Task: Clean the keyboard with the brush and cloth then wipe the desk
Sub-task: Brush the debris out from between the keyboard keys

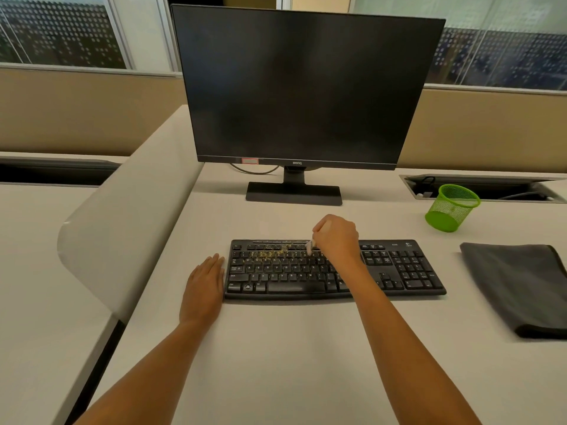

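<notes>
1. Pale office table (291, 348) under a dark monitor (300, 87), with partitions behind: that is my workspace.
2. My right hand (336, 237) is curled around the brush (309, 247). Its pale tip points down at the upper key rows of the keyboard (334, 271), just right of a patch of yellowish crumbs (270, 253).
3. My left hand (204, 286) lies flat on the table at the keyboard's left end, fingers straight, holding nothing.
4. Risk: a hard stroke could drive crumbs down between the keys instead of lifting them out. A fast one could scatter them across the table, leaving more to wipe.
5. Risk: if the left hand is not truly bracing it, the keyboard may slide under the brush.
6. The dark cloth (518, 286) lies folded well to the right and is untouched. A green mesh cup (451, 208) stands behind it.
7. Hard to make out: my fingers hide most of the brush, so I cannot tell whether the bristles touch the keys. I also cannot tell whether the left fingertips touch the keyboard. My right wrist covers some keys, and the frame edge cuts off the cloth.
</notes>
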A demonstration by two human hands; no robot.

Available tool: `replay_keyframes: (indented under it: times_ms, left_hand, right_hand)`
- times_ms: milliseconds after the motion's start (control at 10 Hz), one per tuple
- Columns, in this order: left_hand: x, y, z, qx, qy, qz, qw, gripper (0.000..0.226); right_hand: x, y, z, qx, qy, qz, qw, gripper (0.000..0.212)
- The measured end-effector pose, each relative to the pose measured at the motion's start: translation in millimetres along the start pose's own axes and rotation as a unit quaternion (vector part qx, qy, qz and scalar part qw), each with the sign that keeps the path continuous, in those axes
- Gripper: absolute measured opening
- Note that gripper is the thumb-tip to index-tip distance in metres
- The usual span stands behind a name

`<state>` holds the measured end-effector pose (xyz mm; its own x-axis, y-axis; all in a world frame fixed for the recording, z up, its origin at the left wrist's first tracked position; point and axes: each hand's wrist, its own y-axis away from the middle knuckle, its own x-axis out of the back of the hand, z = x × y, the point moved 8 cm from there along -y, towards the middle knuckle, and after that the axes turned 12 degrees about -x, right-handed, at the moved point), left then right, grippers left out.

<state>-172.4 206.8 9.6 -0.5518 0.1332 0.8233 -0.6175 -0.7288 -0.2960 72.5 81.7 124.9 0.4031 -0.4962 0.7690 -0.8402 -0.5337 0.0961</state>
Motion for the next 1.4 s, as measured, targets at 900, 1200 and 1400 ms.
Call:
replay_keyframes:
  times_ms: [900,1200,1400]
  left_hand:
    - [2,-1,2,0.003,-0.007,0.003,1.0,0.041]
    - [2,-1,3,0.006,-0.004,0.0,1.0,0.041]
    - [4,0,5,0.008,-0.002,0.0,1.0,0.041]
  right_hand:
    - [-24,16,-9,0.031,0.04,-0.062,0.997,0.017]
    - [21,-18,7,0.025,0.223,-0.083,0.971,0.017]
    - [46,-19,37,-0.015,0.316,-0.019,0.948,0.02]
